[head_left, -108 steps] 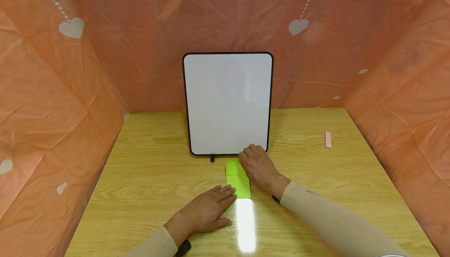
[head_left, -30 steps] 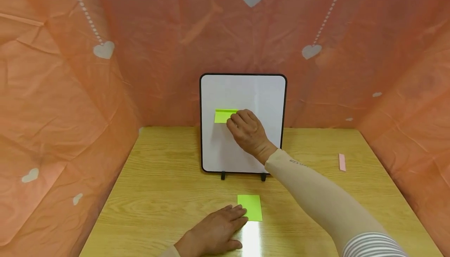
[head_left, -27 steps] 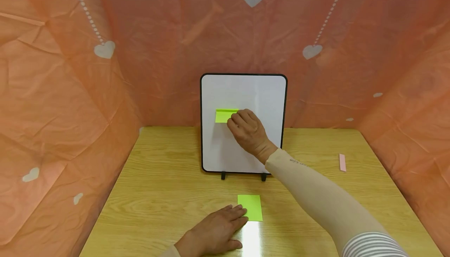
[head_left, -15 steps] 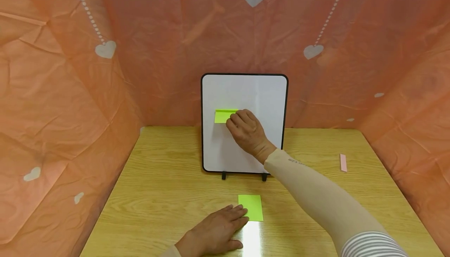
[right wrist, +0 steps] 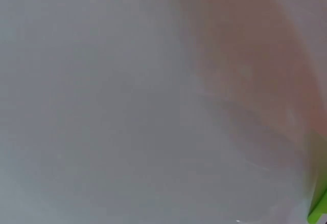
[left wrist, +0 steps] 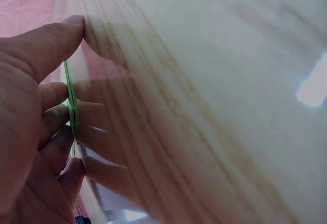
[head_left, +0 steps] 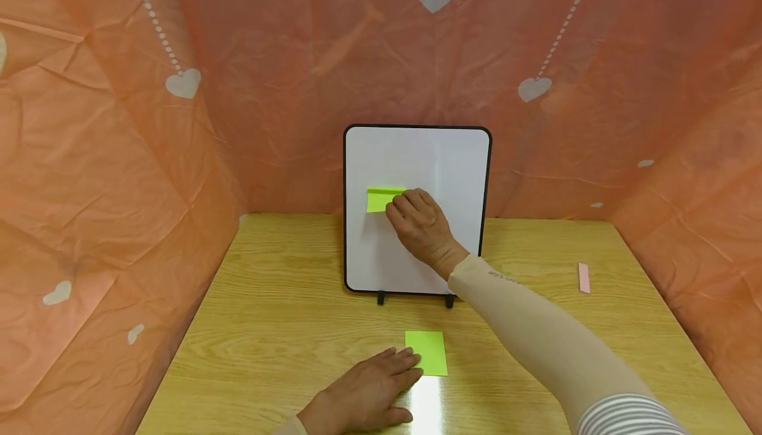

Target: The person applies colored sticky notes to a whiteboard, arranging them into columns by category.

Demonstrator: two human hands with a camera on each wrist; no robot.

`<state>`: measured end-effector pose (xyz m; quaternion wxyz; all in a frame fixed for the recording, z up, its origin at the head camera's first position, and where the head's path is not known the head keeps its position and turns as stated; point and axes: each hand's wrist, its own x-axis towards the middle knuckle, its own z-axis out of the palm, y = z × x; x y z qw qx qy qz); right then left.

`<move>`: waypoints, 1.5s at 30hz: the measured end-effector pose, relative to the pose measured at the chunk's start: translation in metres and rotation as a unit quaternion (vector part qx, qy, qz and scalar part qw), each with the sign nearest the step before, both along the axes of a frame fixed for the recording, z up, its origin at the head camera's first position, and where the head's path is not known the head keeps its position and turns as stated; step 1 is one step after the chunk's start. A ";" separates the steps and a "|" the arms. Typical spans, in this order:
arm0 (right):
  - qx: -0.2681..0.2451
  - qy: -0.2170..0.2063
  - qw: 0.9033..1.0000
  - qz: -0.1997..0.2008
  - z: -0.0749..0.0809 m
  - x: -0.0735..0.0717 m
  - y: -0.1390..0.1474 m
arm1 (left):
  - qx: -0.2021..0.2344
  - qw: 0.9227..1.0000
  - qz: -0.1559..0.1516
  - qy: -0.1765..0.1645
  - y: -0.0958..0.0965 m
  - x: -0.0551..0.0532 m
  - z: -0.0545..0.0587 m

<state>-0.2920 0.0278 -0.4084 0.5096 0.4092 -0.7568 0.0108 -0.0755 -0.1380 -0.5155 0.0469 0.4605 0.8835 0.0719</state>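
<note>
A small whiteboard [head_left: 455,164] with a black frame stands upright at the back of the table. My right hand [head_left: 424,227] is in front of it, fingers curled, pinching a bright green sticky note [head_left: 378,202] by its right side. The note's upper strip lies along the board, and the rest sticks out toward me. A corner of the green sticky note [right wrist: 318,209] shows in the right wrist view. My left hand [head_left: 366,389] lies flat, its fingertips resting on a green sticky note pad [head_left: 431,348] on the table; that pad appears edge-on in the left wrist view.
Two black feet [head_left: 381,298] hold the board's lower edge. A narrow pink strip [head_left: 584,277] lies on the wooden table [head_left: 268,289] at the right. Orange sheeting [head_left: 286,111] with white hearts hangs around the back and sides.
Earlier my right hand was at the pad, lifting its top sheet; it has since moved up and away to the whiteboard with that note. During the last second both hands stay nearly still.
</note>
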 end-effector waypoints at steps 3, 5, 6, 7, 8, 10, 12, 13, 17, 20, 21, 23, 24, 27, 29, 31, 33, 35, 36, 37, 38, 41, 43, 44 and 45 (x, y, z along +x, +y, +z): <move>0.002 -0.009 1.000 -0.006 -0.002 -0.001 0.001 | 0.002 1.000 0.001 0.001 0.000 0.001 0.000; 0.005 -0.011 1.000 -0.009 -0.004 -0.001 0.001 | 0.003 1.000 0.001 0.004 -0.001 0.001 0.000; 0.006 -0.012 1.000 -0.012 -0.004 -0.001 0.001 | 0.003 1.000 0.001 0.005 -0.001 0.001 0.000; 0.007 -0.012 1.000 -0.014 -0.005 -0.001 0.001 | 0.003 1.000 0.001 0.005 -0.001 0.002 0.000; 0.008 -0.012 1.000 -0.016 -0.005 -0.001 0.001 | 0.003 1.000 0.000 0.006 -0.001 0.002 0.000; 0.008 -0.011 1.000 -0.018 -0.006 -0.001 0.001 | 0.002 1.000 0.000 0.007 -0.001 0.002 0.000; 0.009 -0.010 1.000 -0.022 -0.007 -0.001 0.001 | 0.000 1.000 0.001 0.004 -0.001 0.002 0.000; 0.008 -0.008 1.000 -0.022 -0.008 -0.001 0.000 | -0.001 1.000 0.002 0.002 -0.001 0.002 0.000; 0.009 -0.005 1.000 -0.025 -0.010 0.000 0.000 | -0.004 1.000 0.003 -0.004 -0.001 0.001 -0.001; 0.014 -0.006 0.999 -0.029 -0.011 0.000 0.000 | -0.004 1.000 0.004 -0.006 -0.001 0.001 -0.001; 0.016 -0.007 0.999 -0.031 -0.012 0.000 0.000 | -0.004 1.000 0.004 -0.007 -0.001 0.001 -0.001; 0.020 -0.010 0.999 -0.033 -0.013 0.000 0.000 | -0.004 1.000 0.003 -0.008 -0.001 0.001 -0.002; 0.022 -0.011 0.999 -0.034 -0.014 0.000 0.000 | -0.003 1.000 0.003 -0.009 -0.001 0.001 -0.002; 0.029 -0.017 0.999 -0.038 -0.016 -0.001 0.001 | -0.002 1.000 0.002 -0.012 -0.001 0.001 -0.002; 0.030 -0.020 0.999 -0.036 -0.016 -0.001 0.001 | -0.001 1.000 0.001 -0.010 -0.002 0.001 -0.001; 0.028 -0.021 0.999 -0.034 -0.016 -0.002 0.000 | -0.001 1.000 -0.001 -0.005 -0.002 0.000 -0.001; 0.027 -0.023 0.999 -0.032 -0.016 -0.003 -0.001 | -0.001 1.000 -0.003 0.005 -0.002 0.000 -0.002; 0.025 -0.025 0.999 -0.031 -0.016 -0.003 -0.002 | 0.000 1.000 -0.005 0.012 -0.002 0.000 -0.003; 0.025 -0.026 0.999 -0.033 -0.016 -0.003 -0.002 | 0.000 1.000 -0.006 0.014 -0.002 0.000 -0.003; 0.026 -0.028 0.999 -0.037 -0.016 -0.003 -0.002 | 0.000 1.000 -0.006 0.016 -0.002 0.000 -0.003; 0.028 -0.030 0.998 -0.040 -0.016 -0.003 -0.003 | 0.000 1.000 -0.007 0.017 -0.001 0.000 -0.004; 0.030 -0.037 0.998 -0.050 -0.017 -0.004 -0.003 | 0.000 1.000 -0.007 0.020 -0.001 0.000 -0.004; 0.032 -0.040 0.997 -0.056 -0.018 -0.004 -0.003 | 0.001 1.000 -0.006 0.017 -0.001 0.000 -0.005; 0.033 -0.042 0.997 -0.058 -0.018 -0.003 -0.004 | 0.002 1.000 -0.006 0.015 -0.001 0.000 -0.005; 0.033 -0.043 0.997 -0.059 -0.019 -0.003 -0.004 | 0.003 1.000 -0.005 0.012 -0.001 0.000 -0.004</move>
